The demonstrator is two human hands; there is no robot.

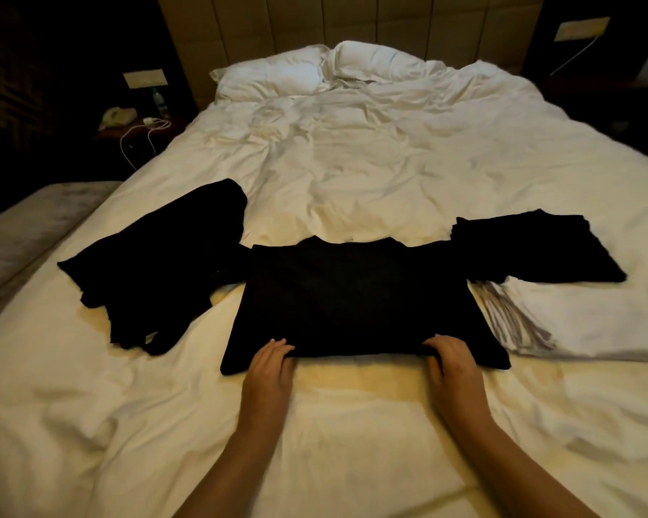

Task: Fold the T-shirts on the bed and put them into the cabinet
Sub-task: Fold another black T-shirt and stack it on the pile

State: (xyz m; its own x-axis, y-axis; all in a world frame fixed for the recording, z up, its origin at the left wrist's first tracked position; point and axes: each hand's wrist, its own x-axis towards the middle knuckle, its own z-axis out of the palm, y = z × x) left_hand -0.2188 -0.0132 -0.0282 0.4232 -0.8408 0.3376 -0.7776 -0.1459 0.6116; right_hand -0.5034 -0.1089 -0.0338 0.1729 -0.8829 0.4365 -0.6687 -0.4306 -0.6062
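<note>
A black T-shirt (pixel 356 297) lies spread flat on the white bed (pixel 352 162), collar away from me, its lower part folded up. My left hand (pixel 272 362) grips the near folded edge on its left side. My right hand (pixel 451 362) grips the same edge on the right, fingers curled over the cloth. A loose heap of black T-shirts (pixel 158 267) lies to the left. To the right sits a folded black stack (pixel 532 248), partly over the spread shirt's sleeve.
Two white pillows (pixel 315 69) lie at the padded headboard. A nightstand (pixel 135 125) at the far left holds a phone, a bottle and a white cable. A bench or second mattress (pixel 27 226) abuts the bed's left side. No cabinet is in view.
</note>
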